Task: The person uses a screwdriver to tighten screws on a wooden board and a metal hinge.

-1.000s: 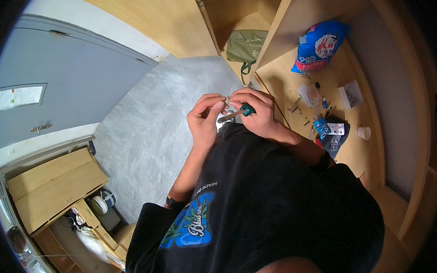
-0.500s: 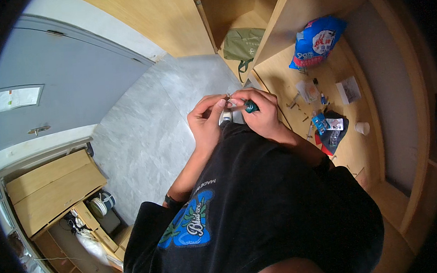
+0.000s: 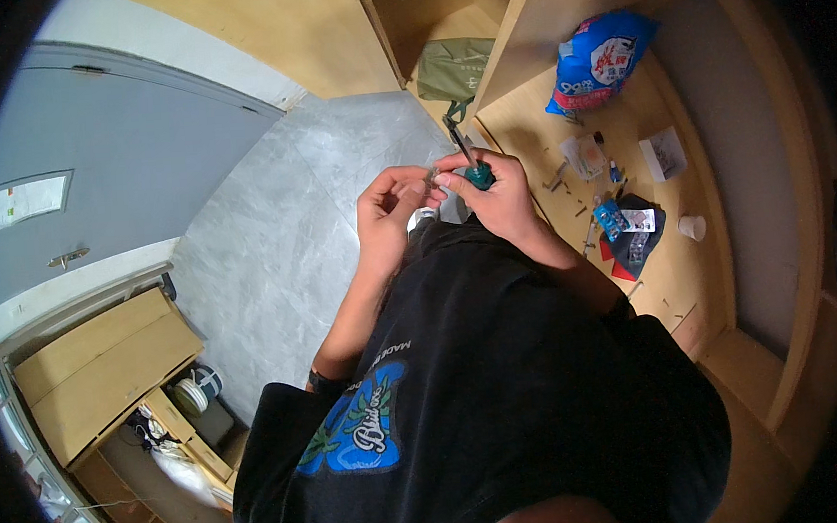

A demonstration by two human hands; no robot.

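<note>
A screwdriver with a dark green handle sits in my right hand, its dark shaft pointing away past the fingers. The thumb and forefinger of that hand also meet a small, light-coloured piece, too small to name. My left hand pinches the same piece from the other side, fingertips close to the right ones. Both hands are held up in front of my black shirt, over the grey floor.
On the wooden desk at right lie a blue bag, a small white box, a paper cup, a dark pouch and several small metal parts. A green cloth bag rests in the open cabinet.
The screwdriver has swung in my right hand: its shaft pointed toward the left hand and now points away from me. Both hands still meet at the small piece.
</note>
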